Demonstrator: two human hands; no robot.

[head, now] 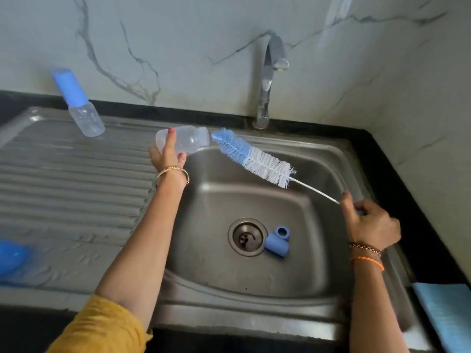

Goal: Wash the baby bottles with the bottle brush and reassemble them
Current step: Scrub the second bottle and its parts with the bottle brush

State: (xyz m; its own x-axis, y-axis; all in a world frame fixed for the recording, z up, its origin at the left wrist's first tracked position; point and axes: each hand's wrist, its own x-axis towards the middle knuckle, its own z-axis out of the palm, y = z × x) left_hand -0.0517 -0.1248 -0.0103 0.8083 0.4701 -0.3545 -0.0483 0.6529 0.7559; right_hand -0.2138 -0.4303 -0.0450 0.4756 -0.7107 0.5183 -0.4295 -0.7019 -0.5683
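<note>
Head camera looks down on a steel sink [318, 159], and you have the two working pieces lined up over its basin. Your left hand [167, 155] is wrapped around the base end of an open clear baby bottle [186, 141], held sideways with its mouth pointing right. Your right hand [369, 225] pinches the far end of the bottle brush [252, 156] by its thin wire stem, and the blue bristle tip sits just at the bottle's mouth, not yet inside as far as I can tell.

The bottle is light, thin plastic, and it will be slick once wet, so keep your fingers around the body rather than the rim, which the brush needs free. The wire stem will likely flex. Held that far back it may wobble, so sliding your grip closer to the white bristles should give a steadier push.

A blue cap and collar [276, 240] lie in the basin beside the drain [246, 236]. A second, capped bottle [81, 108] stands on the ribbed drainboard [76, 179], left of the tap [267, 80]. A blue cloth [446, 309] rests on the counter at the right.
</note>
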